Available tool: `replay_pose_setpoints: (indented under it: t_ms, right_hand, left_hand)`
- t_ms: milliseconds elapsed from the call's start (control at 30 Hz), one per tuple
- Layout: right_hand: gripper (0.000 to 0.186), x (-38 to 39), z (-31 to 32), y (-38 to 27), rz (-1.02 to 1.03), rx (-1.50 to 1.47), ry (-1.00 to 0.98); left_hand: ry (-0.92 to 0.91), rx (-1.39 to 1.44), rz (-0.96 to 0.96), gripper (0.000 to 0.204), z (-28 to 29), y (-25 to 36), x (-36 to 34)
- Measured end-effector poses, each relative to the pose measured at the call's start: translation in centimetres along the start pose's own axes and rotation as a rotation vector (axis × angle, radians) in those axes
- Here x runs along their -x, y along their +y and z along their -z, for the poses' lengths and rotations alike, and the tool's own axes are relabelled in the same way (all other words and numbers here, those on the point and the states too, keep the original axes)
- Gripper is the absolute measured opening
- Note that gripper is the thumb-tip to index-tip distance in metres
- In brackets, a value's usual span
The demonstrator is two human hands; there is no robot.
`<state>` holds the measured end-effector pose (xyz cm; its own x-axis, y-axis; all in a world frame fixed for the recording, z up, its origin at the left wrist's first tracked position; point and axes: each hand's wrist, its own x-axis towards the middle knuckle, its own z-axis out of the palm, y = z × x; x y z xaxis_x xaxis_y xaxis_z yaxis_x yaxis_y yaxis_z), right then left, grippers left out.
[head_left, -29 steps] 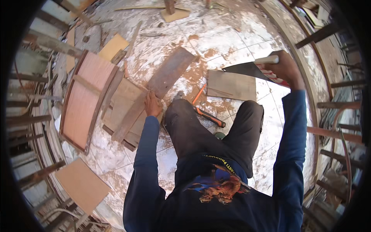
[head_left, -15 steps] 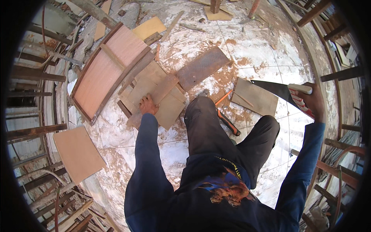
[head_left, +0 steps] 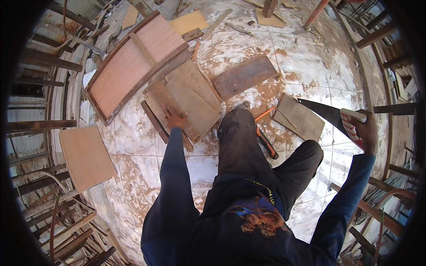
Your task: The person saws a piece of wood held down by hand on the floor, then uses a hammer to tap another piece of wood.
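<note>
My right hand [head_left: 366,128] is wrapped round the white and red handle of a handsaw [head_left: 323,111]. Its dark blade points left, over a small square board [head_left: 300,119] on the floor. On the left, my left hand [head_left: 175,120] grips a narrow brown wooden plank [head_left: 165,100], fingers across its face. That plank lies slantwise on the left part of flat brown panels [head_left: 195,95]. Beside it, a thin dark strip of wood [head_left: 154,120] sticks out at the left.
A curved frame with a pinkish panel [head_left: 128,66] lies beyond the panels. A dark board [head_left: 245,77] is right of them. An orange-and-black handled tool [head_left: 267,142] lies between my legs. A light board [head_left: 87,156] sits far left; timber lines both sides.
My left hand has turned the narrow plank, so it now slants the other way and lies further left on the panels. The saw stays raised in my right hand. The view has shifted slightly.
</note>
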<state>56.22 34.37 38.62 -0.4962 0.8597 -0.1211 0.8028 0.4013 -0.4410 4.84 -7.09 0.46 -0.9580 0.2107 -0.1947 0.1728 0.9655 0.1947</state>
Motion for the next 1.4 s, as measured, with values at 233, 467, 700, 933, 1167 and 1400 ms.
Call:
replay_pose_setpoints:
  t_ms: [233,467,700,933,1167,1400]
  right_hand:
    - [0.025,0.7,0.8,-1.9,-0.095,0.034,-0.023]
    - [0.025,-0.2,0.5,-0.3,-0.100,0.046,-0.051]
    - [0.030,-0.8,-0.3,-0.8,-0.026,-0.012,-0.065]
    - [0.031,-0.3,0.9,-0.2,-0.055,0.112,-0.008]
    - [0.028,-1.0,0.9,-1.1,-0.066,0.063,-0.042]
    - [0.028,-1.3,0.1,0.1,0.065,0.051,0.031]
  left_hand:
    - [0.215,0.342,0.311,0.111,-2.4,2.7,3.8]
    - [0.101,0.481,0.285,0.060,-0.9,-2.7,2.9]
    - [0.260,1.138,0.281,0.038,-0.7,-9.5,0.2]
    - [-0.044,1.596,0.332,0.037,0.8,-4.2,5.0]
    - [-0.181,1.390,0.193,0.036,1.9,-4.1,4.6]
    - [-0.206,1.213,-0.192,0.031,-1.3,-1.9,4.3]
